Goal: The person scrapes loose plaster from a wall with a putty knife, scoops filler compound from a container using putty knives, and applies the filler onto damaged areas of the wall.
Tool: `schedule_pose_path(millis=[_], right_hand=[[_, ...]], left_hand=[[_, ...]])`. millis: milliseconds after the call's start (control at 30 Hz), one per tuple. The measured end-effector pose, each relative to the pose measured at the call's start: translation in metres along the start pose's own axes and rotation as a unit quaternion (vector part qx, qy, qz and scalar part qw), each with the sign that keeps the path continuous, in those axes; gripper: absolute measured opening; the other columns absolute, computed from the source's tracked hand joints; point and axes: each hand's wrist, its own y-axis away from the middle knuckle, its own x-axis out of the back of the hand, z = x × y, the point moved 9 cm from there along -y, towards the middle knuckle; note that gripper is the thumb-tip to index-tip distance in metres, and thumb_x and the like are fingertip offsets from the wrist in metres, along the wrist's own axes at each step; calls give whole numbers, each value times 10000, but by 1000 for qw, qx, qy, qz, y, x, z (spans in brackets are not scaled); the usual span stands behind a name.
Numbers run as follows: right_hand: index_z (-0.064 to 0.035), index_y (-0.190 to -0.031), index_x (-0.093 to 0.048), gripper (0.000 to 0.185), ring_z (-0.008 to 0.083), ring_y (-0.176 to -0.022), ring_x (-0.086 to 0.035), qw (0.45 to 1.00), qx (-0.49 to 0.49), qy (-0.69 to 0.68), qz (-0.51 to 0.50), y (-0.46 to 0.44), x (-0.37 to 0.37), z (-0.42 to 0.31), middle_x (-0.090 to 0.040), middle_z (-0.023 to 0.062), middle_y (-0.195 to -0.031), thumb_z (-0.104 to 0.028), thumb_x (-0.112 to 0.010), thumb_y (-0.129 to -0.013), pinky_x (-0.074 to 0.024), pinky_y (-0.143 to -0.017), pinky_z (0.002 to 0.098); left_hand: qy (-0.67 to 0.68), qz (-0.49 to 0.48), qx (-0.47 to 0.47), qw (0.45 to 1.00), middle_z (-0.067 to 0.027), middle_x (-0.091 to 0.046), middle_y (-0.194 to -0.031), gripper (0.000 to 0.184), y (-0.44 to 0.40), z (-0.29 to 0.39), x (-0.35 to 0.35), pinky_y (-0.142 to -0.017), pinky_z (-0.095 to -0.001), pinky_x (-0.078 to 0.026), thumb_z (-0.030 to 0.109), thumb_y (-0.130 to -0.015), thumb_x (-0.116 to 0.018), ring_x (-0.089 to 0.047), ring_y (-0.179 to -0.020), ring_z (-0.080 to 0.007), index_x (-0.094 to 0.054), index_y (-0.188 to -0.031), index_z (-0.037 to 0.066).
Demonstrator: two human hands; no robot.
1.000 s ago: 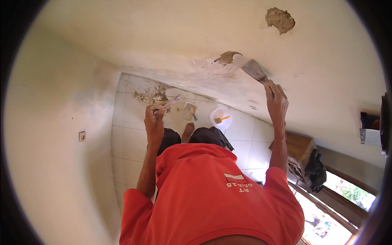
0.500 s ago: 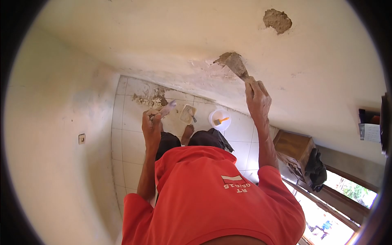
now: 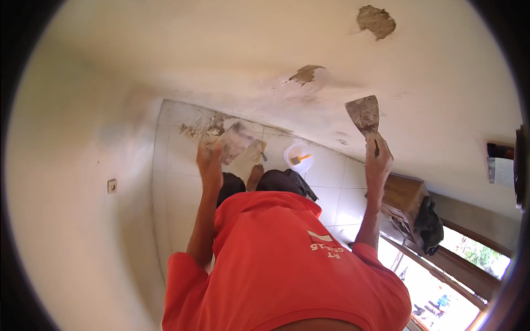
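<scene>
My right hand (image 3: 379,161) is closed around the handle of a putty knife (image 3: 364,114). Its broad, plaster-stained blade points up, apart from the wall. Lower on the left, my left hand (image 3: 210,164) grips a wide flat scraper (image 3: 237,142) with pale smears on its rectangular blade, which is slightly blurred. On the wall (image 3: 237,55), a rough brown hole (image 3: 305,74) lies left of the putty knife, with damp-looking smears around it. Higher up sits a second bare patch (image 3: 376,22).
Plaster rubble (image 3: 201,129) lies on the tiled floor by the wall. A small tray (image 3: 260,148) is partly hidden behind the scraper. Right of it stands a white bucket (image 3: 298,168) with a yellow-handled brush (image 3: 301,159). A wooden box (image 3: 406,190) stands at right, near a window (image 3: 441,287).
My right hand has drawn the putty knife off the lower hole, moving right and down. The left scraper has turned, so its broad face now shows. More of the brown hole is visible.
</scene>
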Motion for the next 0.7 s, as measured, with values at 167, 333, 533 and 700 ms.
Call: schedule_pose_path(millis=[167, 333, 533, 700], right_hand=[[27, -1084, -647, 325, 100, -560, -553, 796, -59, -455, -394, 39, -72, -60, -626, 64, -715, -246, -599, -915, -437, -483, 231], [20, -1046, -644, 268, 92, -567, -559, 697, -117, -452, -544, 51, -108, -95, -621, 46, -708, -210, -608, -913, -439, -497, 235], [23, -1054, -634, 303, 85, -526, -508, 732, -84, -480, -476, 32, -125, -78, -609, 43, -692, -252, -613, -929, -413, -483, 233], [14, -1090, -643, 260, 98, -605, -527, 828, -137, -403, -365, 21, -119, -36, -613, 51, -761, -190, -594, -936, -442, -541, 253]], left_hand=[[227, -112, 181, 950, 25, -533, -831, 209, -10, 6, -71, -562, -207, -456, 159, -942, -627, -528, -709, -53, -543, -1095, 44], [284, -166, 166, 929, 59, -521, -808, 187, -11, 21, -97, -538, -177, -417, 140, -948, -620, -475, -649, -8, -550, -1097, 51], [280, -167, 109, 939, 50, -524, -783, 193, -9, 29, -82, -498, -170, -390, 159, -951, -621, -457, -602, -3, -551, -1098, 55], [237, -133, 99, 957, 30, -529, -768, 206, -9, 41, -79, -477, -192, -405, 181, -950, -624, -474, -582, -29, -538, -1089, 56]])
